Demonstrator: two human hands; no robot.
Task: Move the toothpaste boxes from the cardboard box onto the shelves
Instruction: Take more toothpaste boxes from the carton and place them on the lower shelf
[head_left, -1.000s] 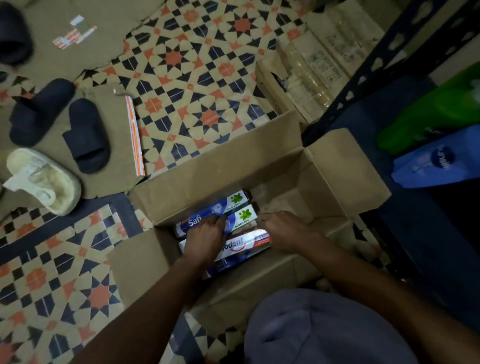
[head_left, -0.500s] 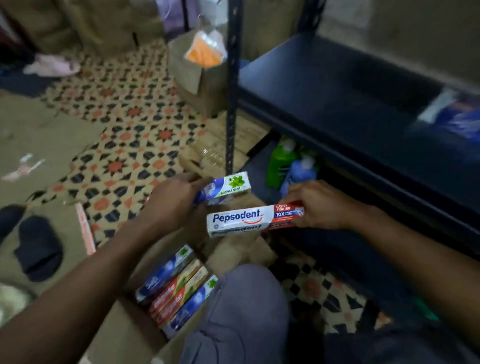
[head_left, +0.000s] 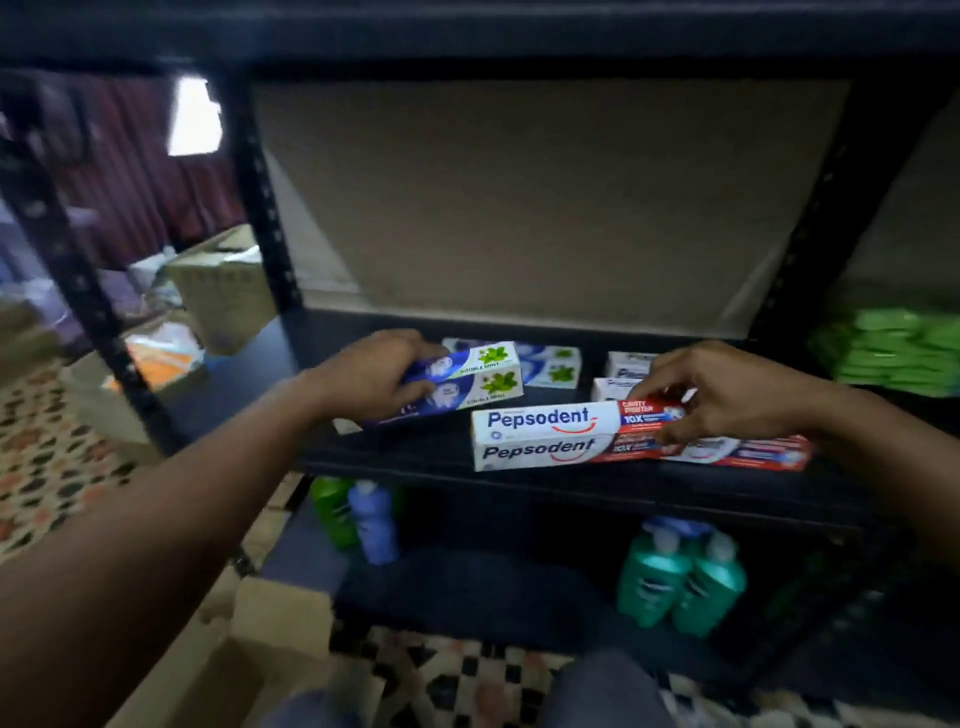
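My left hand (head_left: 371, 371) grips a blue-and-white mint toothpaste box (head_left: 470, 382) over the left part of the black middle shelf (head_left: 395, 457). My right hand (head_left: 711, 395) pinches the red end of a white Pepsodent box (head_left: 550, 436) at the shelf's front. Another red Pepsodent box (head_left: 753, 451) lies to its right. More mint boxes (head_left: 550, 366) and white boxes (head_left: 621, 374) rest further back. A flap of the cardboard box (head_left: 270, 639) shows at the bottom left; its inside is out of sight.
Green and blue bottles (head_left: 358, 519) and teal bottles (head_left: 680, 582) stand on the lower shelf. Green packs (head_left: 898, 348) are stacked on the shelf to the right. Black uprights (head_left: 260, 208) frame the bay. Another carton (head_left: 223, 291) sits on the patterned floor at left.
Both hands lifted one toothpaste box each out of the cardboard box and carried them up to the middle shelf. The view swung from the floor up to the shelving.
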